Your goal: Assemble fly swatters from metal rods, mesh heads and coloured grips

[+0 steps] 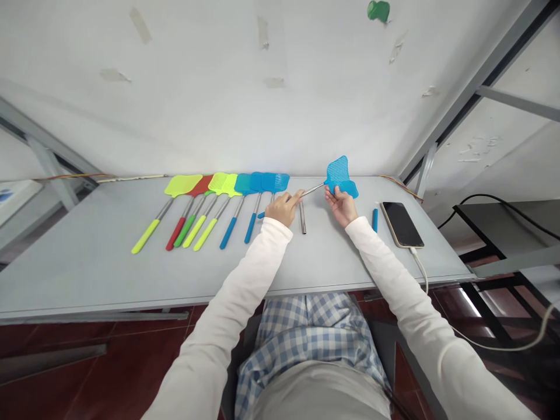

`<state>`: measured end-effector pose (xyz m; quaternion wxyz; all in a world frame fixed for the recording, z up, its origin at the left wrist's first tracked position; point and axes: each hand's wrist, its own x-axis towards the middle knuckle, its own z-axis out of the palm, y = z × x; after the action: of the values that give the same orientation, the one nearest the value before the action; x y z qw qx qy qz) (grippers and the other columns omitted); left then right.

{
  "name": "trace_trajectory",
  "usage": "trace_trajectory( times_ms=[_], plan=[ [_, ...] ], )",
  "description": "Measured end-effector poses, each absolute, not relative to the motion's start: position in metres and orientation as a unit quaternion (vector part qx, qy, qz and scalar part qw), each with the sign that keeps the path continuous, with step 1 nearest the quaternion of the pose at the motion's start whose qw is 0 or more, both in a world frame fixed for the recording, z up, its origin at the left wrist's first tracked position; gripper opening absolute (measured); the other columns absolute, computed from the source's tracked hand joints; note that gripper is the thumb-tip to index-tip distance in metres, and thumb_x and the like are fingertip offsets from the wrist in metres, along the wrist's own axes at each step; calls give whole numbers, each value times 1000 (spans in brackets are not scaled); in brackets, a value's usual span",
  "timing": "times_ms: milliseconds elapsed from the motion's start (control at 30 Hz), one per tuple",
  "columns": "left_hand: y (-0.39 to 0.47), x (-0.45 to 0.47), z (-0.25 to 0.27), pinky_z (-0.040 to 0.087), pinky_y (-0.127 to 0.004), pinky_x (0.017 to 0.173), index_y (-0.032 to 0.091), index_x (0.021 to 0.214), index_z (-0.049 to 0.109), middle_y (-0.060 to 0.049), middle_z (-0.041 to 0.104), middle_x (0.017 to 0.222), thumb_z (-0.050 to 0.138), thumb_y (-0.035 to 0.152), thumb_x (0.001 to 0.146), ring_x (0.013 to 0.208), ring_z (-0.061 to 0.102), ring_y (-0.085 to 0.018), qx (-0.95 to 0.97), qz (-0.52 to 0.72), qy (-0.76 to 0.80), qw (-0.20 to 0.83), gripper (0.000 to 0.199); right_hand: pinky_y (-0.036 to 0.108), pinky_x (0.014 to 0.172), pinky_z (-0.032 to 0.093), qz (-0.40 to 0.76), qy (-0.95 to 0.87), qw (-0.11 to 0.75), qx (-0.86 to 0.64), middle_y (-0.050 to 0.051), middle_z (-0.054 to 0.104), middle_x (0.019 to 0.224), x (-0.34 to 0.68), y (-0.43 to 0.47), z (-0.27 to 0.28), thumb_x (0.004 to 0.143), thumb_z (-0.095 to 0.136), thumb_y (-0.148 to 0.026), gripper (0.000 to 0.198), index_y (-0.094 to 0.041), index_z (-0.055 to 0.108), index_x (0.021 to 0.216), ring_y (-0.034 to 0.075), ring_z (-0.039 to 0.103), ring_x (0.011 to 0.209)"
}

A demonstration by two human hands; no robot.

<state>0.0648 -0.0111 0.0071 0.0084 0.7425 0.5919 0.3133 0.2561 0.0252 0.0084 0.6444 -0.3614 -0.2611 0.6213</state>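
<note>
A blue fly swatter is held at a slant above the table, its metal rod running between my hands. My left hand is closed around its grip end, with a bit of blue handle showing past the fingers. The thumb of my right hand presses near the base of the swatter's head, fingers curled below. Another blue swatter head shows just behind my right hand; whether I touch it is unclear. A bare metal rod lies between my hands. A loose blue handle is to the right.
Left of my hands, several swatters lie in a row: yellow, red, green and blue. A phone with a white cable lies at the right of the grey table. A white wall stands behind.
</note>
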Motion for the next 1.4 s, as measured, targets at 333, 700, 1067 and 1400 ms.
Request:
trace_trajectory(
  times_ms=[333, 700, 1067, 1400],
  plan=[
    [-13, 65, 10, 35, -31, 65, 34, 133, 61, -9, 65, 96, 33, 43, 101, 87, 57, -22, 749, 266, 606, -19, 44, 24, 76, 59, 563, -271, 690, -366, -7, 64, 68, 259, 30, 8, 81, 71, -17, 30, -25, 42, 81, 11, 72, 76],
    [-14, 63, 15, 37, -31, 67, 34, 136, 59, -10, 65, 101, 33, 41, 101, 91, 58, -22, 749, 240, 618, -6, 44, 22, 68, 56, 568, -312, 667, -367, -3, 68, 73, 257, 27, 6, 79, 74, -25, 32, -24, 43, 77, 10, 68, 68],
    [-19, 64, 16, 36, -31, 67, 34, 134, 61, -8, 66, 107, 38, 40, 99, 94, 60, -23, 732, 242, 635, 33, 42, 22, 53, 44, 531, -365, 665, -378, -3, 66, 77, 249, 23, -7, 68, 79, -36, 34, -24, 49, 77, 10, 60, 62],
    [0, 45, 5, 34, -31, 65, 33, 129, 65, -9, 70, 107, 41, 47, 98, 94, 61, -24, 742, 268, 614, -5, 42, 29, 71, 54, 601, -417, 564, -384, 3, 75, 96, 275, 35, 6, 64, 80, -49, 37, -23, 66, 87, 19, 69, 86]
  ],
)
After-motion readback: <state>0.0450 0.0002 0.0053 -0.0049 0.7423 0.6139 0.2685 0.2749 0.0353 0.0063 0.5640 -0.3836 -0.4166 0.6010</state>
